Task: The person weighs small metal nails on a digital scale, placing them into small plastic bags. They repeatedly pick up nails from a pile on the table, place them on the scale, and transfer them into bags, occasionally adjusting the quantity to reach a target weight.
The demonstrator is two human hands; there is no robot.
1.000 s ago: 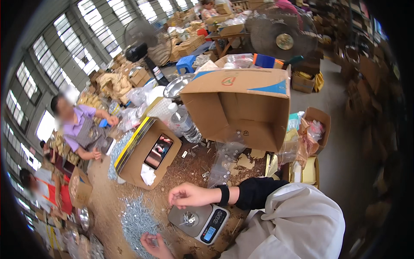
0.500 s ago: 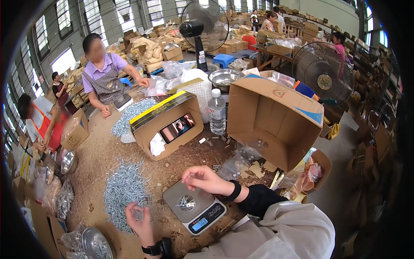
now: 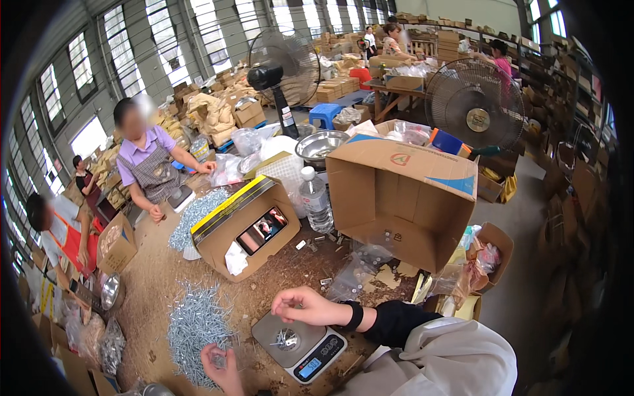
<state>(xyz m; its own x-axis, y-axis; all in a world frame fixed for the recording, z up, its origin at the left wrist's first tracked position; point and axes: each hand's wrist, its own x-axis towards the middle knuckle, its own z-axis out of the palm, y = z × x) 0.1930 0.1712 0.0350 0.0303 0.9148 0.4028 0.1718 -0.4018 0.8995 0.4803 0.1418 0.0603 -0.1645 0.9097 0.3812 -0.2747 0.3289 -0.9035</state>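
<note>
My right hand (image 3: 300, 307) hovers above the far part of a digital scale (image 3: 297, 356), its fingers bent together. Whatever may be between those fingertips is too small to make out. On the scale's metal plate lies a small clear piece of plastic (image 3: 286, 338) with several screws and a small pale metal piece in it. My left hand (image 3: 223, 369) is at the near right edge of a big heap of silvery screws (image 3: 196, 330). Its fingers curl around what looks like a small clear plastic bag (image 3: 218, 360).
Ahead stand an open carton (image 3: 254, 231) with a phone (image 3: 262, 230) in it, a water bottle (image 3: 316, 201) and a larger carton (image 3: 399, 204). Clear bags (image 3: 356, 270) lie on the table (image 3: 148, 284). Across it, a person in purple (image 3: 152, 158) works beside another screw heap (image 3: 198, 218).
The whole view has shifted, so the scale and both hands appear lower. My hands keep nearly the same place over the scale and by the heap. The co-worker in the orange apron has changed posture.
</note>
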